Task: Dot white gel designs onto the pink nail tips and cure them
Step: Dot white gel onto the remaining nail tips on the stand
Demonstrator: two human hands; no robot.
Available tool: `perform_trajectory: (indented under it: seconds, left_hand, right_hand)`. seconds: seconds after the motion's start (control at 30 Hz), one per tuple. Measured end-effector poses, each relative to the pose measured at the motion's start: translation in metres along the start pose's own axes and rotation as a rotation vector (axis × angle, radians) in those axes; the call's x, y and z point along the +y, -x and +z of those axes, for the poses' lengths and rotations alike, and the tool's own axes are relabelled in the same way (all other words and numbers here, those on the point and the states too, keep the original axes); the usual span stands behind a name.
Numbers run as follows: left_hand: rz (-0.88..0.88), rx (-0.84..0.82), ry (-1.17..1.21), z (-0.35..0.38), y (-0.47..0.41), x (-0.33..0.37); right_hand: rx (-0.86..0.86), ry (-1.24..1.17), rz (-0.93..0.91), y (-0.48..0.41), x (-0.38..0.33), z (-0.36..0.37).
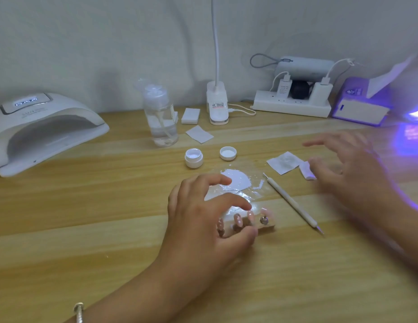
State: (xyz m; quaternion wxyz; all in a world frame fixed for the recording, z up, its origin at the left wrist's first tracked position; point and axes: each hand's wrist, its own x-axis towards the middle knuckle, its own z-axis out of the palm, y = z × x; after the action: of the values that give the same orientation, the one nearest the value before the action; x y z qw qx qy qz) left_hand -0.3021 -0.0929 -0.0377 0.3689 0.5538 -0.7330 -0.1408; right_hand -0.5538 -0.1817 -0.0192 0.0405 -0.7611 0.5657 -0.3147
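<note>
Nail tips holder (268,226) is pinched in your left hand (198,220); right hand (350,169) hovers spread, empty. Dotting pen (292,201) lies between them, so dotting's probably up: grab it next.

On the wooden tabletop (86,206) a clear pump bottle (160,117) stands with some liquid inside. Just right of it lie a white block (190,115) and a thin square wipe (199,134). Near the wall stand a white clip lamp (217,103) and a power strip (292,106) with chargers plugged in. A grey power bank (303,68) is behind the strip.
</note>
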Motion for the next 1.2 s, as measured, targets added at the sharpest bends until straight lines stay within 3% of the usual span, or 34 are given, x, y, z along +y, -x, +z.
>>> perform_trajectory:
  seconds: [0.1,0.17,0.43,0.53,0.67,0.8,0.9,0.97,1.1,1.2]
  left_hand:
    - [0.060,0.029,-0.024,0.003,-0.003,0.004]
    - [0.064,0.050,-0.032,0.004,-0.005,0.005]
    - [0.235,0.073,-0.135,0.006,-0.004,0.009]
    - [0.285,0.153,-0.045,0.003,-0.003,0.013]
    - [0.178,0.224,0.216,-0.016,-0.003,0.017]
    - [-0.031,0.260,0.428,-0.045,-0.013,0.003]
    - [-0.180,0.246,0.583,-0.056,-0.021,-0.013]
    - [-0.227,0.196,0.618,-0.054,-0.024,-0.019]
    - [-0.254,0.017,0.584,-0.043,-0.024,-0.026]
    - [-0.261,-0.073,0.537,-0.039,-0.022,-0.031]
  right_hand:
    - [-0.090,0.187,-0.439,0.001,-0.005,-0.009]
    - [-0.167,0.274,-0.602,0.002,-0.009,-0.007]
    - [-0.101,0.309,-0.815,0.003,-0.008,0.000]
    - [-0.122,0.319,-0.880,0.004,-0.013,0.000]
    - [-0.128,0.364,-0.980,-0.001,-0.015,0.001]
    - [0.002,0.393,-1.059,-0.005,-0.004,-0.002]
    - [0.202,0.393,-0.954,-0.013,0.004,-0.007]
    - [0.288,0.218,-0.707,-0.017,0.001,-0.004]
    - [0.133,-0.405,-0.245,-0.021,-0.031,0.015]
    - [-0.037,-0.580,-0.121,-0.024,-0.047,0.036]
